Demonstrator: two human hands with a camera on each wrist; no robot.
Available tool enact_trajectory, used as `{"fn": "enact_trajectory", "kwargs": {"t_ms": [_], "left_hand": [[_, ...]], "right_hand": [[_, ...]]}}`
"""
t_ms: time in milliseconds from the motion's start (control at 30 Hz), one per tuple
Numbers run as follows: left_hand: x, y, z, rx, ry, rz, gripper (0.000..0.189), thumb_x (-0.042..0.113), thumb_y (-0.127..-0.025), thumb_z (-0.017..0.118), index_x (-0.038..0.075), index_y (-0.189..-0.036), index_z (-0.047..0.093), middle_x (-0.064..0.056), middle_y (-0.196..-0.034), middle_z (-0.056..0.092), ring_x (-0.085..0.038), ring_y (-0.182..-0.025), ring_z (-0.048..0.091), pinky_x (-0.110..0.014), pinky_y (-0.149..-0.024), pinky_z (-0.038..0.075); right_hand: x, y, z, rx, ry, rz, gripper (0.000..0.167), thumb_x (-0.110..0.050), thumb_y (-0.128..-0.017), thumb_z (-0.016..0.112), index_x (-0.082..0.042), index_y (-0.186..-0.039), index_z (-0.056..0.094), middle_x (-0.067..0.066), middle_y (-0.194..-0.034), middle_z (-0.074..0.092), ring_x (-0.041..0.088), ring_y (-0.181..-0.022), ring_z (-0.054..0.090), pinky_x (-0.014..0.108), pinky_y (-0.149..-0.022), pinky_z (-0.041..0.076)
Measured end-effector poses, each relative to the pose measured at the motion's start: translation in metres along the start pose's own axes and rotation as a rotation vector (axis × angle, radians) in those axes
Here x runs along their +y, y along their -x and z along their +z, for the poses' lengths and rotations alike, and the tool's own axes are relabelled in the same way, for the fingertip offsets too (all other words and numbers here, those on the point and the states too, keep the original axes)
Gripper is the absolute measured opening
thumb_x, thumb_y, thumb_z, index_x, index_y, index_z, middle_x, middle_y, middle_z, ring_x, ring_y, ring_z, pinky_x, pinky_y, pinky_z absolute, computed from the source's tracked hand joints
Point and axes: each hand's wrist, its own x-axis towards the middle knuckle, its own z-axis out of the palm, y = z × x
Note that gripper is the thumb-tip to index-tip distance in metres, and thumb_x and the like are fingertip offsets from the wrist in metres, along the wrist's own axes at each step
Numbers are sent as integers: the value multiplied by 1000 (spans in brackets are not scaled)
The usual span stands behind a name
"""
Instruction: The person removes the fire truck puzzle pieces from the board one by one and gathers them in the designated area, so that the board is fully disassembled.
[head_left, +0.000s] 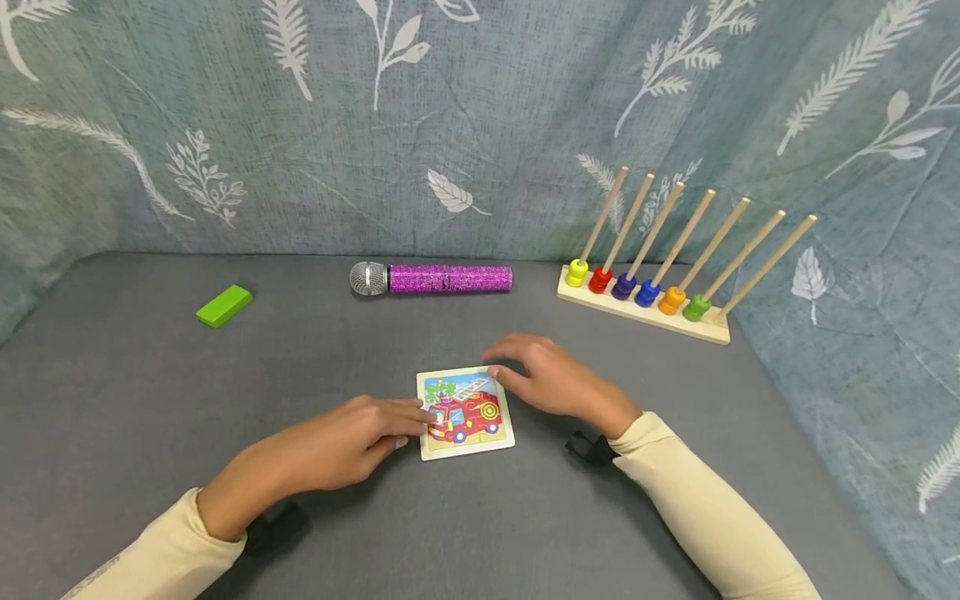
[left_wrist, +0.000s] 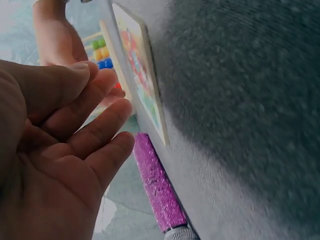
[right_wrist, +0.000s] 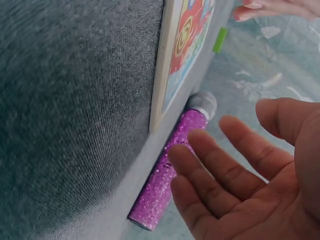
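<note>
A square puzzle board (head_left: 480, 437) with a red fire truck picture lies flat on the grey table. My left hand (head_left: 352, 442) hovers at its left edge, fingers fairly straight and reaching over the picture in the head view. In the left wrist view, that hand (left_wrist: 65, 145) has a gap between its fingertips and the board (left_wrist: 142, 70). Beyond the board's upper right corner is my right hand (head_left: 555, 375), its fingers loosely bent. The right wrist view shows this hand (right_wrist: 240, 175) apart from the board (right_wrist: 165, 75), with nothing in its grasp.
Behind the board lies a purple glittery microphone (head_left: 450, 278) with a silver head. A green block (head_left: 224, 306) rests at the back left. At the back right stands a wooden peg rack (head_left: 645, 312) with coloured beads on upright rods. A leaf-patterned cloth (head_left: 480, 125) hangs behind the table.
</note>
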Motion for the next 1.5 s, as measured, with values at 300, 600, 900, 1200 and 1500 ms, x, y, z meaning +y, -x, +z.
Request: {"fn": "enact_trajectory", "kwargs": {"t_ms": [300,600,900,1200,1500], "left_hand": [[-4,-17,10,-51,27,46,21,-4,-92,60,2,-108,73,-6,-119,67,-21,-115,61,-40,-95,49],[-5,-20,15,-64,36,27,26,-3,-91,61,2,-114,72,-6,-127,63,-29,-126,52,-46,-100,44],[-3,-27,21,-74,-24,55,21,-1,-91,63,4,-109,73,-4,-127,64,-29,-127,50,-41,-97,47],[-6,-19,23,-34,-94,116,18,-3,-89,65,6,-100,76,-7,-123,65,-32,-122,55,-40,-89,51],[-8,-21,24,-36,-77,115,22,-4,-89,65,7,-105,76,-8,-124,65,-29,-123,54,-41,-92,50]], "right_hand": [[-1,-8,5,-43,-22,-76,28,-19,-99,57,-5,-120,68,5,-118,67,17,-114,59,36,-99,44],[-1,-6,14,-80,-28,-81,27,-17,-98,58,-3,-119,68,8,-119,66,20,-114,59,36,-100,44],[-2,-4,14,-85,-52,-54,28,-18,-99,56,-3,-121,67,9,-122,65,22,-118,58,39,-100,44],[-7,-12,14,-56,-1,-79,27,-15,-98,55,-7,-119,70,4,-117,66,19,-114,56,38,-99,43],[-16,-30,23,-112,12,-84,30,-9,-96,51,-9,-120,70,3,-115,63,19,-109,51,34,-93,43]]}}
